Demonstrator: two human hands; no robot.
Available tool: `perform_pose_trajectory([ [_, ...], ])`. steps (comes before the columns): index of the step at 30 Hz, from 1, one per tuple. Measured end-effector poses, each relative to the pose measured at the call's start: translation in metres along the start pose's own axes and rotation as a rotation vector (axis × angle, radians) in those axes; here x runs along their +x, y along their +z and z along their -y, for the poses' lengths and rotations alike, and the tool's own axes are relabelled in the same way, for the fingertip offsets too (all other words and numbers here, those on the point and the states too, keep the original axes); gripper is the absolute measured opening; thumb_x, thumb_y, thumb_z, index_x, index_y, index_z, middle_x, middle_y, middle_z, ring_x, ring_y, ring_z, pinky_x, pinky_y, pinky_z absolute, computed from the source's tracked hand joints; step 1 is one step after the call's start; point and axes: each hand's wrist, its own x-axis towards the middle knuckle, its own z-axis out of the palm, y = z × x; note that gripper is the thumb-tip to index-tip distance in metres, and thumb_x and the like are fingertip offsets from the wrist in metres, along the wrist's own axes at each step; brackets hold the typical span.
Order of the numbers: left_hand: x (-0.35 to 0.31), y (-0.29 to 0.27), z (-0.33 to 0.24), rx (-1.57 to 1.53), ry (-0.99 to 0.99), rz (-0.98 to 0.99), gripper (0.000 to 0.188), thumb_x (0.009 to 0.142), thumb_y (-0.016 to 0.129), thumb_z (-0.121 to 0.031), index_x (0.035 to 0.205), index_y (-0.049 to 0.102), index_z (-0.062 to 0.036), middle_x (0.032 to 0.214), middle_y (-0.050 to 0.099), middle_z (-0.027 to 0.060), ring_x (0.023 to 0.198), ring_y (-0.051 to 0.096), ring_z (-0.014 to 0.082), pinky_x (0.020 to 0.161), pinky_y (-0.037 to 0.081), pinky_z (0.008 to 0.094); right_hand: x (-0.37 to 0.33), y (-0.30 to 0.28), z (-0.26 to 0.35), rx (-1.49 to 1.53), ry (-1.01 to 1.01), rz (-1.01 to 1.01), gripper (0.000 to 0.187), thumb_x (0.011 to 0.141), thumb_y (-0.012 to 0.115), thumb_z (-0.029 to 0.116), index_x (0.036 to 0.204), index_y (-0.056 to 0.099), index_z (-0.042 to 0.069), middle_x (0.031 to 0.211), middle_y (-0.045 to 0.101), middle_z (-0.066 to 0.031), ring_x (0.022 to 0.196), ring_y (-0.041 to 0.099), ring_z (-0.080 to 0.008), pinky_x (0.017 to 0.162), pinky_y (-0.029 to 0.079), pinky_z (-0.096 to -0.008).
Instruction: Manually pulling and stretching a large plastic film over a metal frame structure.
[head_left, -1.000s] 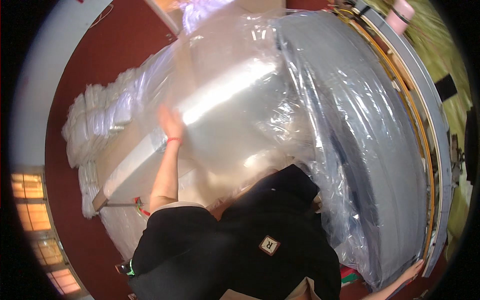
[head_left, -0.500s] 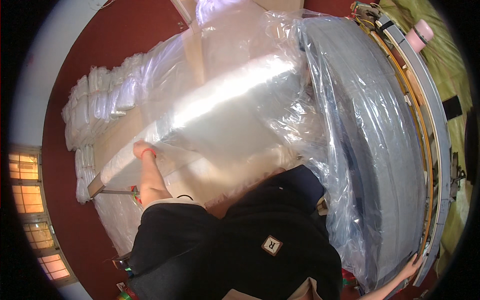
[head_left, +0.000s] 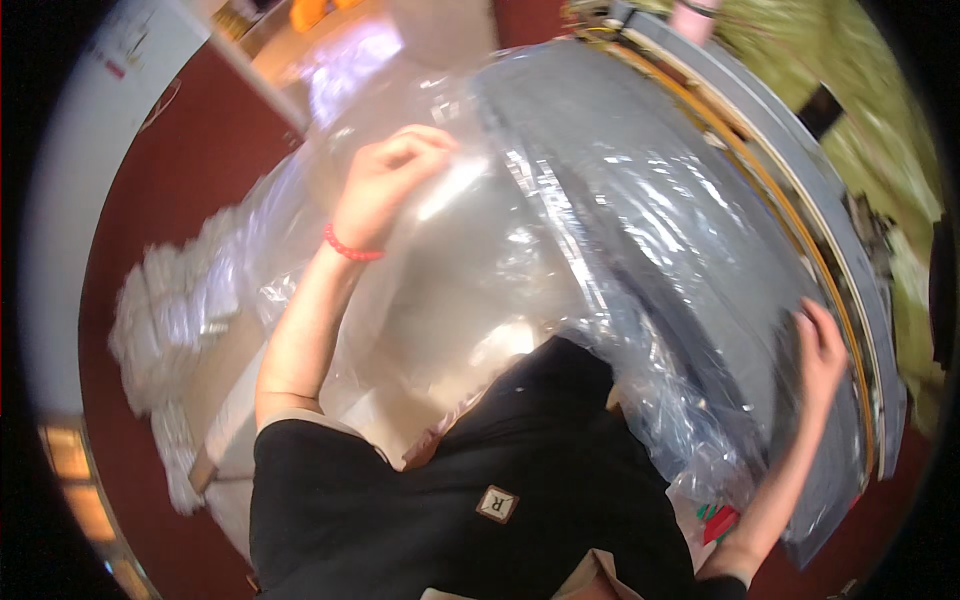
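Observation:
My left hand [head_left: 395, 170], with a red bead bracelet [head_left: 350, 247] on its wrist, is raised over the clear plastic film [head_left: 470, 255] in the middle. Its fingers are curled together; whether they pinch any film I cannot make out. On the right, my right hand [head_left: 822, 350] hovers over or lightly touches a grey surface [head_left: 640, 130], close to its outer edge. Thumb and fingers stand apart there, with nothing between them. Loose, shiny clear film [head_left: 570, 240] lies in wrinkles along the near side of this grey surface.
Bundles of folded clear plastic bags [head_left: 165, 320] sit at the left. Along the right runs a long curved rail [head_left: 790, 120] with an orange strip [head_left: 760, 185]. Beyond it lie yellow-green sheeting [head_left: 860, 130], a dark flat object [head_left: 820, 110] and a pink bottle [head_left: 690, 22].
My left hand has moved up and right from the film's left end. My right hand has come up along the grey surface from the lower right. The whole view has turned somewhat.

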Motion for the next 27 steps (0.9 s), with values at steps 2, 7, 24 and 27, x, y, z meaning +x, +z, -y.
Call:
perform_pose_trajectory([
  [2,0.016,0.04,-0.043,-0.111,-0.025,0.244,0.01,0.077,0.058,-0.01,0.074,0.062,-0.0016,0.084,0.059,0.004,0.072,0.052,0.0102,0.064,0.041,0.0224,0.011,0.042,0.071,0.455,0.066,0.159,0.026,0.077,0.057,0.006,0.102,0.057,-0.001,0.096,0.059,-0.0096,0.093,0.055,-0.016,0.078,0.044,-0.0258],
  [7,0.047,0.144,-0.114,0.049,0.508,0.573,0.006,0.075,0.061,-0.006,0.074,0.061,0.0001,0.075,0.058,0.004,0.066,0.052,0.009,0.058,0.041,0.0216,0.004,0.085,0.156,1.192,-0.028,0.448,0.054,0.075,0.06,0.001,0.123,0.036,0.003,0.105,0.053,-0.0114,0.097,0.051,-0.0146,0.076,0.044,-0.0254],
  [24,0.079,0.229,-0.035,-0.013,0.09,0.723,0.007,0.073,0.061,-0.006,0.073,0.059,0.0002,0.07,0.054,-0.0006,0.067,0.047,0.0059,0.061,0.038,0.0187,-0.316,-0.247,-0.104,-0.194,0.7,-0.61,0.008,0.068,0.059,0.008,0.063,0.054,0.005,0.058,0.049,0.0037,0.056,0.044,-0.0045,0.049,0.035,-0.0203],
  [27,0.076,0.248,-0.034,-0.231,0.053,0.753,0.011,0.073,0.057,-0.001,0.084,0.056,-0.0011,0.078,0.051,-0.0018,0.069,0.044,0.0055,0.062,0.035,0.0179,-0.319,-0.286,-0.101,0.319,0.556,-1.204,0.01,0.075,0.055,0.013,0.079,0.055,0.004,0.07,0.051,0.0016,0.057,0.043,-0.0065,0.049,0.035,-0.0198],
])
